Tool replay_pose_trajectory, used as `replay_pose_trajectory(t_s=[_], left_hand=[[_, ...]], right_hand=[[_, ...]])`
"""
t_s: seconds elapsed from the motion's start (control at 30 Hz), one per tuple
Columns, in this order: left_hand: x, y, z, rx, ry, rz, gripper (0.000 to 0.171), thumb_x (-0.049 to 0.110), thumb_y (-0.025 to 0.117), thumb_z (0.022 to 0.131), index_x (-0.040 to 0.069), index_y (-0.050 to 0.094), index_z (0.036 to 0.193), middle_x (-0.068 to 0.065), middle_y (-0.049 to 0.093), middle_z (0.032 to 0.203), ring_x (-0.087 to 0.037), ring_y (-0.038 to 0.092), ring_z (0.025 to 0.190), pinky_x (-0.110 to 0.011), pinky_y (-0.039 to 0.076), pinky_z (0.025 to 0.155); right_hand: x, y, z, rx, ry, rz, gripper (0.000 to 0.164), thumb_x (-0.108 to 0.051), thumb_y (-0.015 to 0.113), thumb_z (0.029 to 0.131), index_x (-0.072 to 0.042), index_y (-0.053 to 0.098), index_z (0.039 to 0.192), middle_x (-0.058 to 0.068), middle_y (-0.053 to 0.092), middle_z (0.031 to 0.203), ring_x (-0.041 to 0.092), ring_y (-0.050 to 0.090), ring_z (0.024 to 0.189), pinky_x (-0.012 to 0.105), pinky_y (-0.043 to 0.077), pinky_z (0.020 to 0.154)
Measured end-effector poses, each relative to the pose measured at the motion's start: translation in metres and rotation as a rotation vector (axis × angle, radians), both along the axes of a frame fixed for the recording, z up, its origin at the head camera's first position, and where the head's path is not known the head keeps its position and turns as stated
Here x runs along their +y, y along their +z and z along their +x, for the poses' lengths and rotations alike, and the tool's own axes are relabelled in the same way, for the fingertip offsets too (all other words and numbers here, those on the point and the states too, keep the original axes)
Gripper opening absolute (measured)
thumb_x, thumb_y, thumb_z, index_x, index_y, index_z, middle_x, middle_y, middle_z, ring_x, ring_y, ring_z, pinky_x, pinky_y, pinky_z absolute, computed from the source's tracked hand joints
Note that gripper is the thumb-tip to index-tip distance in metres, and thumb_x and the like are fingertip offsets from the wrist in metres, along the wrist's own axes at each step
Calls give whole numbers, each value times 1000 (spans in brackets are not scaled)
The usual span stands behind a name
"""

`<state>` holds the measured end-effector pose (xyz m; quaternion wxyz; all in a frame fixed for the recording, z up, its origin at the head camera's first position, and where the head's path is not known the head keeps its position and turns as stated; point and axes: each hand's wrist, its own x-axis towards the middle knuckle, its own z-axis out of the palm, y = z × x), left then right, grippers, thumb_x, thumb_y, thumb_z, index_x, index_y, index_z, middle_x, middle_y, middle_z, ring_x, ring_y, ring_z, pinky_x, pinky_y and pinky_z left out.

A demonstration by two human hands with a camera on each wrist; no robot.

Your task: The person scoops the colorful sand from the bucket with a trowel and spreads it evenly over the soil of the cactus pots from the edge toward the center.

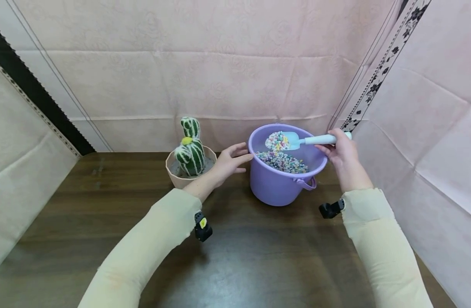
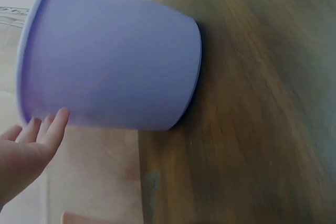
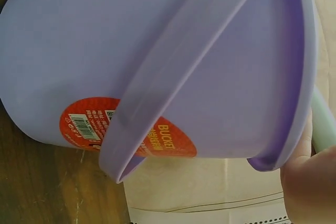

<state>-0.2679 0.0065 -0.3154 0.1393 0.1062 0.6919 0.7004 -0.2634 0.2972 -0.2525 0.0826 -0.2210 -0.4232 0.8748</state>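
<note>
A purple bucket [image 1: 275, 192] stands upright on the table, partly filled with small multicoloured pebbles [image 1: 283, 163]. My right hand [image 1: 345, 156], at the bucket's right rim, grips the handle of a light blue trowel [image 1: 320, 139]. The trowel's blade carries a heap of pebbles and is held level over the bucket's mouth. On the opposite side, my left hand [image 1: 231, 162] has its fingers extended against the bucket near its rim. The left wrist view shows those fingers [image 2: 58, 125] by the bucket wall.
Left of the bucket, behind my left forearm, a knitted green cactus [image 1: 194, 158] sits in a beige pot [image 1: 175, 179] with grey filling. Pale cloth walls [image 1: 227, 85] enclose the wooden table [image 1: 235, 265] at the back and sides. The bucket's handle [image 3: 173, 66] hangs down its side.
</note>
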Motion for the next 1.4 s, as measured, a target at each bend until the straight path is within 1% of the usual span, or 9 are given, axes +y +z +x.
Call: replay_pose_trajectory(t_s=[0.2, 0.37, 0.57, 0.8, 0.93, 0.97, 1.07, 1.27, 1.4], left_hand=[[-33, 9, 13, 55, -78, -26, 54, 17, 57, 93, 10, 36, 142, -16, 48, 137, -28, 48, 126, -40, 51, 96], [-67, 15, 27, 112, -146, -23, 51, 9, 51, 95, 6, 33, 143, -22, 43, 138, -32, 46, 126, -42, 50, 96], [-108, 21, 39, 139, -164, -11, 51, 6, 51, 94, 1, 33, 141, -24, 40, 140, -29, 49, 122, -43, 51, 95], [-141, 26, 49, 144, -110, -28, 52, 4, 49, 94, -4, 29, 141, -25, 37, 141, -14, 54, 113, -35, 54, 91], [-161, 27, 51, 159, -71, -22, 51, 6, 49, 95, -5, 29, 140, -23, 41, 136, -14, 55, 113, -27, 56, 86], [-166, 27, 50, 163, -61, -21, 50, 7, 50, 95, -4, 30, 140, -21, 42, 134, -10, 56, 111, -26, 55, 86], [-179, 25, 45, 164, -20, -25, 50, 11, 50, 96, 0, 32, 141, -18, 42, 135, -11, 55, 112, -27, 55, 88], [-195, 15, 35, 126, 82, -78, 59, 18, 53, 95, 4, 25, 145, -20, 34, 143, -7, 53, 110, -28, 53, 92], [-201, 5, 24, 102, 121, -120, 63, 20, 54, 95, 6, 22, 147, -18, 32, 147, -16, 47, 120, -37, 47, 101]], right_hand=[[-2, 3, -1, -21, 3, -43, 16, 0, 59, 85, -6, 46, 92, 12, 47, 94, 26, 64, 61, 38, 60, 62], [-5, 8, -3, -23, 15, -86, 23, 1, 62, 83, -8, 46, 96, 11, 46, 100, 26, 63, 68, 40, 59, 69], [-18, 13, -8, -27, 20, -79, 21, -1, 60, 84, -10, 47, 95, 11, 48, 100, 26, 64, 70, 40, 60, 69], [-32, 14, -10, -12, 55, -70, 16, -1, 59, 85, -9, 46, 90, 9, 50, 93, 25, 64, 63, 40, 60, 61], [-40, 16, -12, -2, 88, -89, 19, 0, 60, 84, -9, 46, 91, 9, 49, 95, 25, 62, 66, 40, 60, 61], [-42, 17, -13, -2, 90, -93, 20, 0, 60, 84, -10, 46, 92, 9, 49, 95, 25, 62, 66, 40, 60, 61], [-48, 18, -14, -12, 105, -78, 20, -2, 60, 86, -11, 45, 96, 9, 49, 98, 24, 62, 72, 38, 60, 65], [-66, 15, -17, -33, 136, -41, 21, -6, 58, 88, -13, 43, 101, 7, 43, 110, 22, 54, 101, 34, 60, 68], [-75, 13, -19, -34, 149, -56, 20, -6, 56, 88, -12, 42, 100, 8, 42, 110, 23, 52, 106, 35, 60, 65]])
